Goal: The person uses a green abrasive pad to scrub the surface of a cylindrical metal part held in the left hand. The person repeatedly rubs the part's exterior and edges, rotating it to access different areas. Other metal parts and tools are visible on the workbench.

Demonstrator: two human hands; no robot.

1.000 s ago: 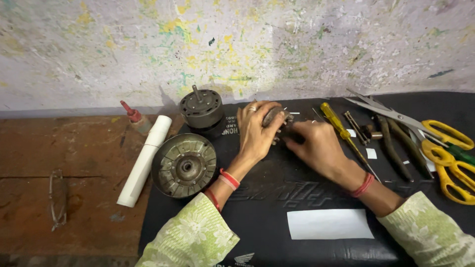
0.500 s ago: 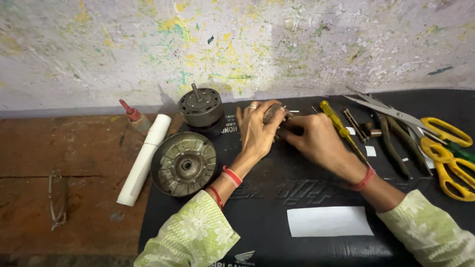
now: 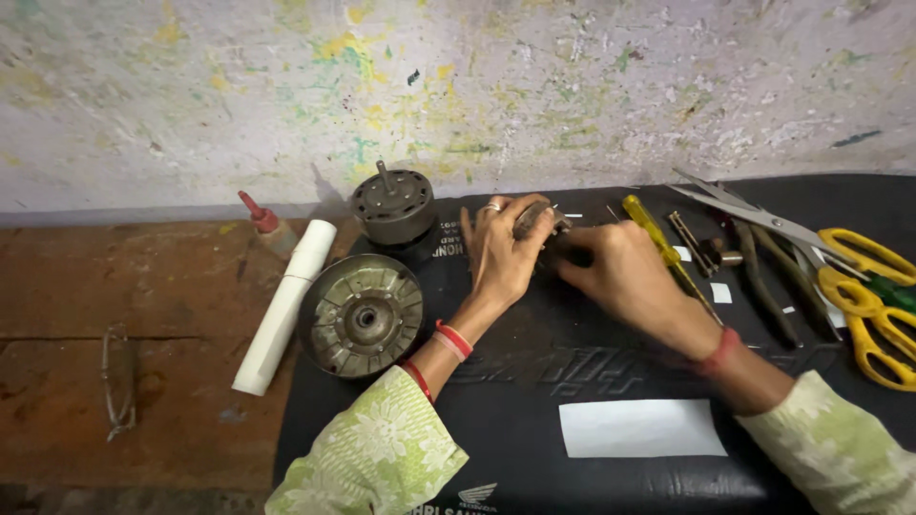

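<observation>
Both hands meet over the middle of the black mat (image 3: 611, 477), right at its far edge near the wall. The left hand (image 3: 501, 256) curls around a small dark metal part (image 3: 536, 217), fingers wrapped over the top, a ring showing on one finger. The right hand (image 3: 625, 277) comes in from the other side, fingertips pinched at the same part where it touches the left.

The work looks to be in the thick of it rather than near the end. The big motor pieces sit apart: a round ribbed rotor disc (image 3: 363, 317) lies flat at the left edge of the mat, and a dark motor housing (image 3: 393, 205) with its shaft pointing up stands just behind it. Nothing is joined together yet, so the fitting of these pieces appears to be left.

The part itself is mostly hidden under the fingers; it seems grey-brown and rounded, possibly with thin wires at its end, but I cannot tell for sure.

Tools wait unused to the right: a yellow screwdriver (image 3: 658, 243) just beside the right hand, dark pliers (image 3: 763, 286), and yellow-handled scissors (image 3: 859, 286). A white paper slip (image 3: 641, 428) lies near the front.
</observation>
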